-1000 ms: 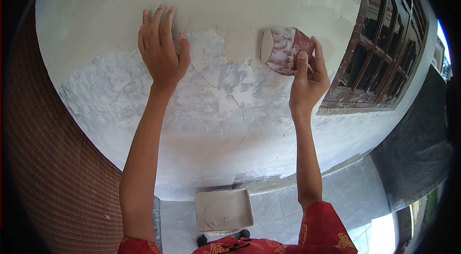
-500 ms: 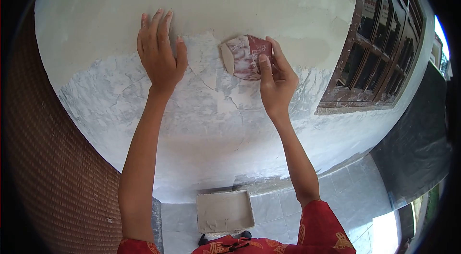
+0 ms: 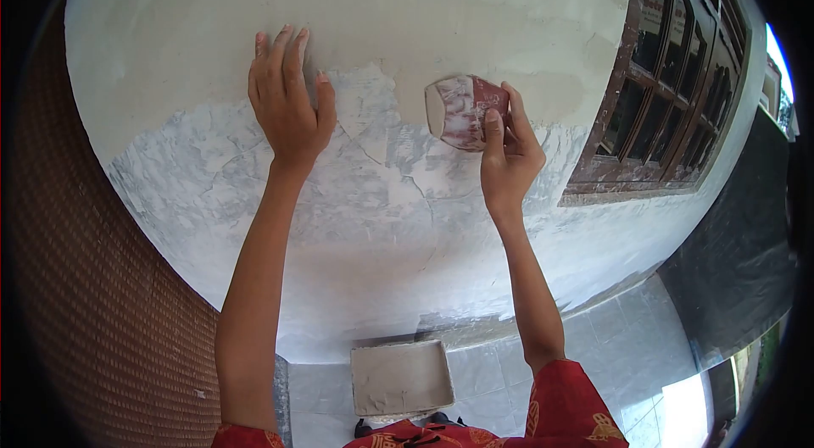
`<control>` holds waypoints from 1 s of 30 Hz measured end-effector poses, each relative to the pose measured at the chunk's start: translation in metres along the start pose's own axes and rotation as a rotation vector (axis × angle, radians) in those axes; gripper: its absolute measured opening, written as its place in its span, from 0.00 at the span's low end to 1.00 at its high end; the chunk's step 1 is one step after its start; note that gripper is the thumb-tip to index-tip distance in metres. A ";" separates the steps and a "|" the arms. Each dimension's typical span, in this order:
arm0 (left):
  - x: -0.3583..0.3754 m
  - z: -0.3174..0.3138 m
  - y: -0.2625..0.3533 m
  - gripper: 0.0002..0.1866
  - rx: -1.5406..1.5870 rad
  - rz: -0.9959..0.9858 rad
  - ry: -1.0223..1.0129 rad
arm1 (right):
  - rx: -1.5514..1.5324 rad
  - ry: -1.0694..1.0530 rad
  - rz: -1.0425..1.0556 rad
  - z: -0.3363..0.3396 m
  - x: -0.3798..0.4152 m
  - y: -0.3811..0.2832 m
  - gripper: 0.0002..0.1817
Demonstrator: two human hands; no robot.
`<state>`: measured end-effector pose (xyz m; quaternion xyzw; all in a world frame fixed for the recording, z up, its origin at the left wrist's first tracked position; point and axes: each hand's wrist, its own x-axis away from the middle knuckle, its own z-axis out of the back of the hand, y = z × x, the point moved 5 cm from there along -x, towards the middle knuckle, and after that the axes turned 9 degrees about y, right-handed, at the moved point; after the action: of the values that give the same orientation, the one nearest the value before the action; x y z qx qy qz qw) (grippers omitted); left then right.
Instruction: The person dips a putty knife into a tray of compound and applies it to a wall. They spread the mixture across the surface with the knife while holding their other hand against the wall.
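Observation:
My left hand (image 3: 292, 109) rests with spread fingers on the wall (image 3: 365, 16), near the ragged edge where beige plaster meets a whitish-grey, cracked surface. To its right, my right hand (image 3: 511, 143) grips a flat, reddish-brown scraper (image 3: 465, 111) between thumb and fingers. Pale paste smears the scraper's face, and a thicker band of it lies along the left edge. The scraper is against the wall at the lower border of the beige coat.
Below stands a rectangular tray (image 3: 402, 378) of beige paste on the grey tiled floor (image 3: 492, 372). A brown wooden window (image 3: 657, 109) is at the right, with a dark sheet (image 3: 738, 244) beneath it. Woven matting (image 3: 110, 295) covers the left side.
My right hand and the scraper have moved to the right and slightly down along the wall. My left hand stays on nearly the same spot.

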<state>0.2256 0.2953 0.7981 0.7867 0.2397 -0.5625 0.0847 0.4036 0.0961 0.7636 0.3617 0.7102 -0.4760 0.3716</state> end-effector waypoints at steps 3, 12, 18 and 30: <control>-0.001 0.000 0.001 0.24 -0.006 0.011 0.018 | -0.112 0.129 -0.118 0.030 -0.020 0.000 0.19; -0.001 0.002 0.001 0.25 -0.007 -0.011 0.022 | -0.017 -0.012 -0.055 -0.012 0.007 -0.001 0.19; 0.000 0.002 -0.001 0.24 -0.011 0.006 0.021 | -0.200 0.069 -0.173 0.025 -0.013 -0.002 0.21; -0.001 0.002 0.001 0.24 0.016 0.025 0.023 | -0.206 0.078 -0.148 0.026 -0.020 -0.004 0.20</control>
<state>0.2243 0.2931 0.7981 0.7966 0.2263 -0.5545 0.0826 0.4139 0.0667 0.7758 0.2864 0.7939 -0.4125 0.3427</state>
